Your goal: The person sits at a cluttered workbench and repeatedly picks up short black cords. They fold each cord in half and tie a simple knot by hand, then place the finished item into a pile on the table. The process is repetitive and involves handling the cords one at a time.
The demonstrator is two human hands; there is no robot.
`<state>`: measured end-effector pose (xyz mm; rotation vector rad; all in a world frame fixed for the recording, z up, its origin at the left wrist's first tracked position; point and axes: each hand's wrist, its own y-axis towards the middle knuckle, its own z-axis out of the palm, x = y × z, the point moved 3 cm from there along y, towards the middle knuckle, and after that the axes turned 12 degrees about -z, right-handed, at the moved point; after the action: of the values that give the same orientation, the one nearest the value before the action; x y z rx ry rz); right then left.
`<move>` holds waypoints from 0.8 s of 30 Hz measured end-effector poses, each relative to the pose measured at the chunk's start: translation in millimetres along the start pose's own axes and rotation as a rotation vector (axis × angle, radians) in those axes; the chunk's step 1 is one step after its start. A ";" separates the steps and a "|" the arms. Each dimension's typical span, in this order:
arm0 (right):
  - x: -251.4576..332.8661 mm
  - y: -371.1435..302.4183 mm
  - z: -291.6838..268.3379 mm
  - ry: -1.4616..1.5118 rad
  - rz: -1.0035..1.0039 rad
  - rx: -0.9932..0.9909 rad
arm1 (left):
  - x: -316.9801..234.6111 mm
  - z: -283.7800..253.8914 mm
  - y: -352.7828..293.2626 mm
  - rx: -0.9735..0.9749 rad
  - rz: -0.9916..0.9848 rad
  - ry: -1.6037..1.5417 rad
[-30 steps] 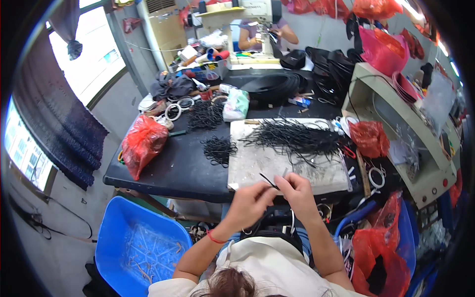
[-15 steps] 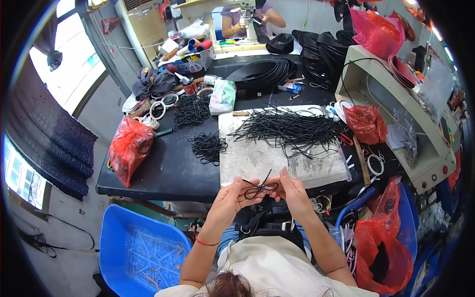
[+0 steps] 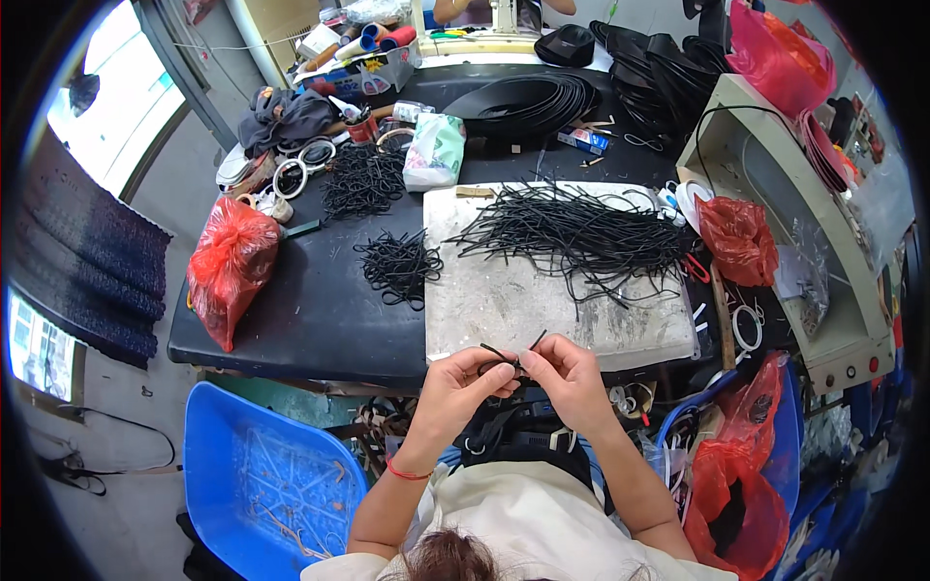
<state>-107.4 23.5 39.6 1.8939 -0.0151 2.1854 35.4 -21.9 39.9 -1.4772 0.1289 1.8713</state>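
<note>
A short black cord [image 3: 500, 354] is pinched between my two hands at the front edge of the white board [image 3: 465, 320]. Thumb and fingers of my left hand [image 3: 460, 389] close on one part of it, and my right hand [image 3: 570, 382] grips another part close beside. Both cord ends poke up above the fingers; the middle is mostly hidden behind them. Beyond my hands, a big heap of loose black cords [image 3: 581, 237] covers the back of the board. To its left lie a small pile of looped black cords [image 3: 397, 266] and a larger pile [image 3: 358, 181].
A red plastic bag [image 3: 231, 266] stands at the table's left. Below it is a blue bin [image 3: 271, 474]. A beige machine housing [image 3: 746, 155] and another red bag [image 3: 736, 240] are on the right. Coiled black strips [image 3: 523, 102] lie at the back, before another person's arms [image 3: 450, 10].
My fingers have closed in on the cord, and the hands have come nearer each other. Its open loops, seen before, are now drawn in and mostly hidden. The view has shifted slightly.
</note>
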 end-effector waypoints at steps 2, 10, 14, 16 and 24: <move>-0.4 -2.3 -0.3 -0.162 -0.020 0.029 | 1.8 -1.1 1.1 -0.002 -0.015 0.002; -7.7 2.0 -2.4 -0.031 0.070 -0.009 | -3.1 0.1 3.2 -0.058 -0.012 -0.028; -6.0 3.4 -2.2 0.022 0.080 -0.059 | -2.6 -0.8 2.1 -0.070 -0.015 -0.058; -11.5 -0.9 1.9 -0.128 -0.038 -0.015 | -1.2 2.1 2.0 -0.054 -0.010 -0.023; 4.9 -6.2 1.9 -0.224 -0.185 0.122 | -1.7 2.1 -10.6 0.070 -0.197 0.083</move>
<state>-105.0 30.1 43.7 2.1056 0.2480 1.8851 40.1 -14.0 45.8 -1.4650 0.0841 1.6341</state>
